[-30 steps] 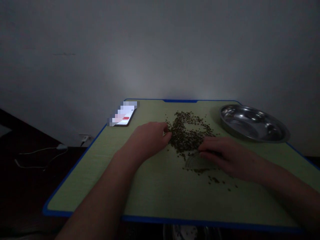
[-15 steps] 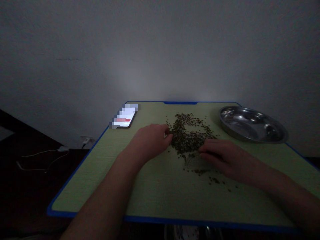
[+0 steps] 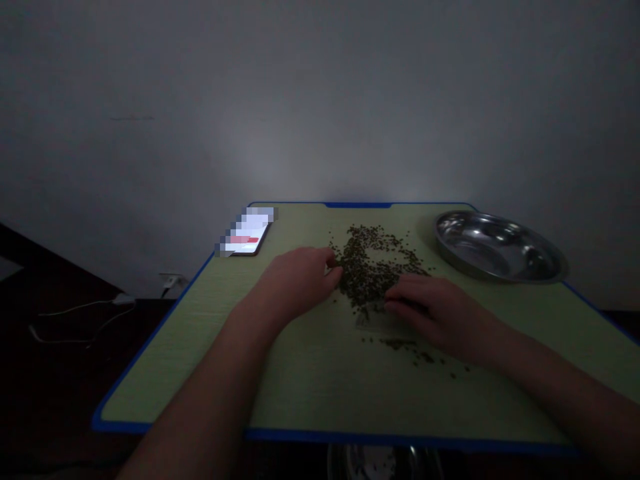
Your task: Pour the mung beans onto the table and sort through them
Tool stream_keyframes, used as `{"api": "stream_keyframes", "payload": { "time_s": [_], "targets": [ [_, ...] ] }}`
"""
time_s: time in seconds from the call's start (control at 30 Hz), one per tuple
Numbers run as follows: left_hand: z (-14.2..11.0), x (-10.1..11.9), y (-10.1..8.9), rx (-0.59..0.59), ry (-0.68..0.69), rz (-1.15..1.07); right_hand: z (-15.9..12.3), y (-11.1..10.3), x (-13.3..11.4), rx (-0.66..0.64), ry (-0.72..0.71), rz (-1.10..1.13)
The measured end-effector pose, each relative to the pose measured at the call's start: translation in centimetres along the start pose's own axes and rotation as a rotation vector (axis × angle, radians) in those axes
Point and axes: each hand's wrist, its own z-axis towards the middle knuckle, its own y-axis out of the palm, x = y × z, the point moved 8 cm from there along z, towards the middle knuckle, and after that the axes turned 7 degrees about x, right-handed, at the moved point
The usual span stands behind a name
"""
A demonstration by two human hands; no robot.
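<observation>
A pile of small dark green beans (image 3: 373, 267) lies on a pale green table top (image 3: 300, 373) with a blue rim. My left hand (image 3: 295, 280) rests at the pile's left edge, fingers curled together against the beans; what they pinch, if anything, is hidden. At the pile's near edge my right hand (image 3: 435, 310) lies palm down, its fingers pressed on a clear, thin plastic piece (image 3: 373, 323) that touches the beans. A few stray beans (image 3: 415, 353) lie scattered in front of that hand.
A shallow steel plate (image 3: 500, 253) stands at the far right corner. A lit phone (image 3: 246, 233) lies at the far left corner. A cable and plug (image 3: 120, 301) lie on the dark floor to the left. A wall is right behind the table.
My right hand has slid a little to the left with the clear piece, closer into the pile. The left hand has stayed at the pile's left edge.
</observation>
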Motion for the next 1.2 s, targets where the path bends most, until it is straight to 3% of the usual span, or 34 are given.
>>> {"api": "stream_keyframes", "payload": {
  "time_s": [0.57, 0.9, 1.2],
  "targets": [
    [0.1, 0.0, -0.1, -0.014, -0.001, -0.016, 0.7, -1.0, 2.2, 0.129, 0.041, -0.101],
    [0.0, 0.0, -0.2, -0.005, 0.000, -0.005, 1.1, -0.5, 1.2, 0.089, 0.018, -0.037],
    [0.0, -0.2, -0.3, 0.011, 0.005, -0.001, 2.4, -0.3, 1.0, -0.040, 0.003, -0.103]
  ]
}}
